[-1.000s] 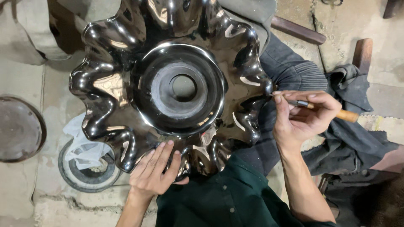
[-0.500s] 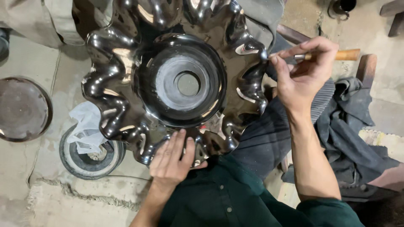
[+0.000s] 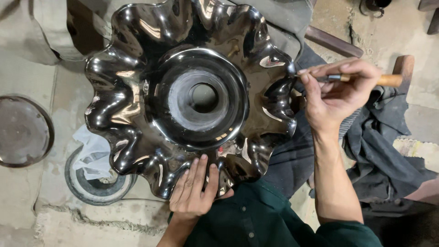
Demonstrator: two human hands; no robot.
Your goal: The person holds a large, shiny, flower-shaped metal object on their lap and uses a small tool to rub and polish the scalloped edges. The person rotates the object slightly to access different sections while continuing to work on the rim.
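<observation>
I see the polished scalloped metal dish point(image 3: 192, 98) filling the centre of view. My left hand point(image 3: 194, 190) lies flat, fingers together, on its rim at 6 o'clock. My right hand point(image 3: 336, 89) is clamped on a wooden-handled tool point(image 3: 366, 78), its tip touching the rim at 3 o'clock. A round metal lid point(image 3: 23, 130) lies on the floor at 9 o'clock.

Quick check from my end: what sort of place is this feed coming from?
Probably a small metalworking or polishing workshop, with work done low over a rough concrete floor. The signs: a large polished wavy-edged metal dish, a wooden-handled tool in the right hand, and a round metal disc.
</observation>
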